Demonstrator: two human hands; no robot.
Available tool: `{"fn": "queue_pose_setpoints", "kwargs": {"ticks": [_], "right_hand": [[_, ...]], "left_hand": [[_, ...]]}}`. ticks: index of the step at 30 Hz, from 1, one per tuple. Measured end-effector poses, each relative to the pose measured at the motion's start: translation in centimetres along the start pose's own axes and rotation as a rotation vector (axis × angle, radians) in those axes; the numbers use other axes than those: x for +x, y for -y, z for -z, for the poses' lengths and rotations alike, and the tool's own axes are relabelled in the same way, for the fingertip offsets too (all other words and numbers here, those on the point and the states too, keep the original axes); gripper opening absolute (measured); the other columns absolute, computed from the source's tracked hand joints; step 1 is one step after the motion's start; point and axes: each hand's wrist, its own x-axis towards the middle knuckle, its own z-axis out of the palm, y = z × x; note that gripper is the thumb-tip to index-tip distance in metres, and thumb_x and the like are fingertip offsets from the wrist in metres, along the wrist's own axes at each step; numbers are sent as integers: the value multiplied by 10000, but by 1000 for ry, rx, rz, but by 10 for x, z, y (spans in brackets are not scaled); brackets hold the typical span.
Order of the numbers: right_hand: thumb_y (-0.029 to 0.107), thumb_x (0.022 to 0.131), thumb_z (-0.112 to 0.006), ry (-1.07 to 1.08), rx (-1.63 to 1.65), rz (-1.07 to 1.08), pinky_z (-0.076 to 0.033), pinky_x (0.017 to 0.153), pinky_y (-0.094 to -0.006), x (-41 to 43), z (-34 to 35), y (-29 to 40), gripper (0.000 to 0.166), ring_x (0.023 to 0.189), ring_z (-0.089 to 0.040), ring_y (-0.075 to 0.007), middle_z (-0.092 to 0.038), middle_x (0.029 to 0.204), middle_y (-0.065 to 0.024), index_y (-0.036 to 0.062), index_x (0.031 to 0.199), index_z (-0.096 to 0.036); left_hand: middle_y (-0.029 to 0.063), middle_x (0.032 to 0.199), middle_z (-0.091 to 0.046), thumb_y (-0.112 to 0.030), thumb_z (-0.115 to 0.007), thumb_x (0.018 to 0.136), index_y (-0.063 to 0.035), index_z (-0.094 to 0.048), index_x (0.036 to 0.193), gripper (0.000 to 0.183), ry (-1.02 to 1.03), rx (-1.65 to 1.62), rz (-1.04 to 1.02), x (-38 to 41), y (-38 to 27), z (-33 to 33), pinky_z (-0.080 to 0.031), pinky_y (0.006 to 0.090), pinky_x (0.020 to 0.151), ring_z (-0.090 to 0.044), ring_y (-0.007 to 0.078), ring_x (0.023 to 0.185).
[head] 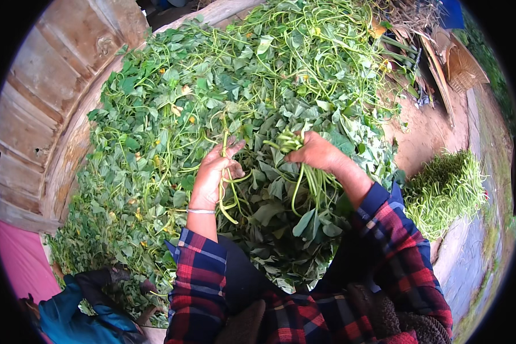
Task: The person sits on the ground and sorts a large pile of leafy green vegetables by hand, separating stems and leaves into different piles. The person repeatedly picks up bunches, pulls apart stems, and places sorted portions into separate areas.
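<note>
My left hand (218,172) has a green vine stem with a few slim stems or pods (228,210) between thumb and fingers, some hanging below the palm. To its right, my right hand (316,151) is closed around a bunch of long green stems or pods (290,141); their ends stick out past the thumb and droop beneath the hand. Under and around both hands spreads a large heap of leafy green vines (189,99), with scattered yellow leaves.
At the right stands a pile of green pods or cut stems (445,189). A woven basket (462,71) lies upper right, near dry stalks. A wooden plank wall (47,86) bounds the left. Another person in a teal garment (77,311) is at the lower left, beside pink cloth (21,258).
</note>
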Motion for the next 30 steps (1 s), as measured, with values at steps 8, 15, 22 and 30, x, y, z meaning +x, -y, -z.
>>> {"fn": "queue_pose_setpoints", "kwargs": {"ticks": [8,15,22,30], "right_hand": [[212,696,-680,-179,-370,67,-492,802,-346,20,-31,-20,330,852,-619,-324,-641,881,-178,41,964,-591],[197,683,-691,-339,-274,-124,-493,768,-356,32,6,-20,344,829,-628,-312,-645,883,-194,1,954,-610],[25,720,-675,168,182,73,-466,762,-259,3,-43,13,316,786,-582,-111,-651,864,-14,29,1026,-597],[5,726,-643,-357,325,-141,-466,712,-288,42,0,-27,261,748,-577,-146,-632,850,-41,43,983,-616]], "left_hand": [[182,1259,-491,-3,-450,821,-38,-327,1336,531,31,5,76,-5,4,-18,-532,284,595,-578,143,624],[219,1222,-509,-57,-507,834,16,-332,1298,501,-56,-52,16,-7,-1,-2,-525,274,582,-578,136,601],[162,1165,-562,-12,-456,832,-37,-326,1330,516,-25,-102,62,1,11,-12,-541,315,578,-609,181,611],[227,1268,-471,-10,-457,796,-29,-301,1342,568,2,-61,75,-5,7,-10,-535,303,587,-588,151,597]]}}
